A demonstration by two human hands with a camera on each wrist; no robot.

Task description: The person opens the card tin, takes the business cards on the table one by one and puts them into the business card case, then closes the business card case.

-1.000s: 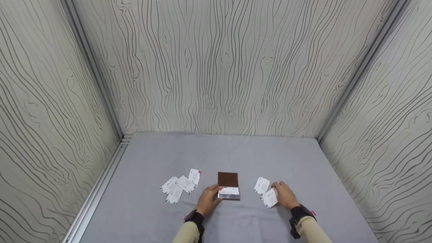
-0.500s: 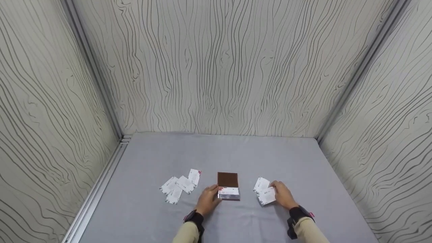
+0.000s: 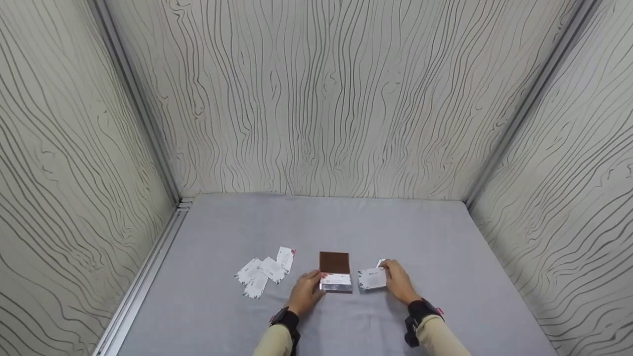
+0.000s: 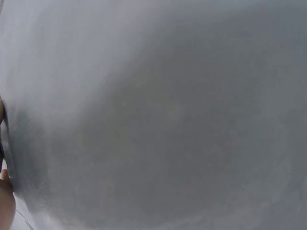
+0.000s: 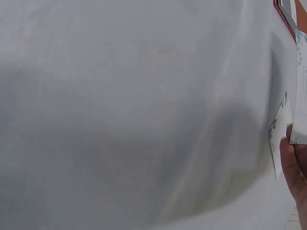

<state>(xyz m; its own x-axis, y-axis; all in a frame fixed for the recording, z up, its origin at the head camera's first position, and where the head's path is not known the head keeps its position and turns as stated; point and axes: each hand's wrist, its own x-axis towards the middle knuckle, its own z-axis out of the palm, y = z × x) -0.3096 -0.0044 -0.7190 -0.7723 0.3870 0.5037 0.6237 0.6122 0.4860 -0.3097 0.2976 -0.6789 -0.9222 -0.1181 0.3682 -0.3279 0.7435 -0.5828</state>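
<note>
An opened brown card holder [image 3: 334,262] lies on the grey cloth, with a white, red-patterned card [image 3: 335,279] tucked in its clear lower pocket. My left hand [image 3: 303,292] grips the holder's left edge, thumb near its lower corner; only a bit of that hand [image 4: 6,203] enters the left wrist view. Just right of the holder, a business card [image 3: 372,279] is pinched at its right end by my right hand [image 3: 401,284]. Beneath that hand in the right wrist view, another card [image 5: 281,136] lies on the cloth, mostly hidden in the head view.
Several white business cards [image 3: 273,269] lie overlapping to the left of the holder. Grey cloth [image 3: 237,222] covers the table. Wood-pattern panels [image 3: 316,123] close off the back and both sides, and a metal rail [image 3: 143,282] runs along the left edge.
My right hand has lifted one card off the right-hand pair and moved it left toward the holder, turning it level. The left hand and the holder have stayed put.
</note>
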